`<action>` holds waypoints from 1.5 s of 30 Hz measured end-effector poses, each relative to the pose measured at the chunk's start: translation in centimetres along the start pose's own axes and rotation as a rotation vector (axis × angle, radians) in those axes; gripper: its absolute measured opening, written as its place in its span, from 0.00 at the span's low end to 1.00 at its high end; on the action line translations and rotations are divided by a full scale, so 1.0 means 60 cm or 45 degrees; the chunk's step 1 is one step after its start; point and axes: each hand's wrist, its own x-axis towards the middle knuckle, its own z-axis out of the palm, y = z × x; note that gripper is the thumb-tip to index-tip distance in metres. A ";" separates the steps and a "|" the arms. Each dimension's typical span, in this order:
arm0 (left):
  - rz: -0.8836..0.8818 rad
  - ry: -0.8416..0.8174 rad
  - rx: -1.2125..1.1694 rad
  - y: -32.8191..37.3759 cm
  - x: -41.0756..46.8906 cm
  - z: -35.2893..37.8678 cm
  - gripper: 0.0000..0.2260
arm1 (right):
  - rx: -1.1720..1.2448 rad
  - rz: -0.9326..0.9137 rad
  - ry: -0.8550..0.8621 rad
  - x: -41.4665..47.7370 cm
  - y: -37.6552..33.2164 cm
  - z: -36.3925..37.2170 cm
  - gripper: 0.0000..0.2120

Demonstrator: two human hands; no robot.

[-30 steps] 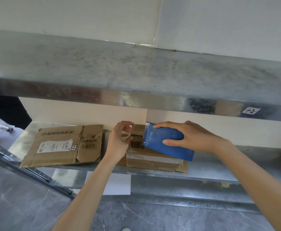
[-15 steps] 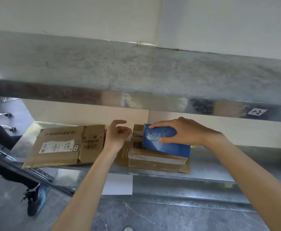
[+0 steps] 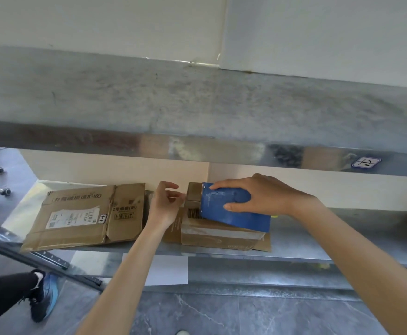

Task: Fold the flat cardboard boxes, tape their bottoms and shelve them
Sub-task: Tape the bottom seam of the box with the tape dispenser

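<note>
On the lower shelf (image 3: pixel 318 240) the folded box (image 3: pixel 221 235) sits near the middle, with a flat box (image 3: pixel 76 213) lying just to its left. The right hand (image 3: pixel 262 194) grips a blue tape dispenser (image 3: pixel 233 213) resting on the folded box's top. The left hand (image 3: pixel 165 204) is at that box's left end, fingers loosely curled; whether they pinch anything I cannot tell

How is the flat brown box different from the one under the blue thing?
The left cardboard box lies flat; the right cardboard box is folded up. The left one has a white label; the right one shows a barcode. Nothing lies on the left one; the right hand holds a blue tape dispenser on the right one. Both are brown cardboard on one metal shelf.
</note>
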 end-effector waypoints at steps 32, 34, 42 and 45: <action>0.349 -0.392 0.373 -0.095 -0.052 -0.009 0.43 | 0.037 -0.019 0.056 0.000 0.011 0.018 0.21; 0.343 -0.433 0.374 -0.090 -0.050 -0.015 0.45 | 0.040 -0.001 0.049 0.001 0.010 0.016 0.21; 0.374 -0.606 0.368 -0.052 -0.050 -0.022 0.48 | 0.053 -0.002 0.011 0.002 0.003 0.009 0.20; 0.482 -0.584 0.443 -0.023 -0.039 -0.007 0.53 | 0.068 0.004 -0.019 -0.001 0.001 0.006 0.22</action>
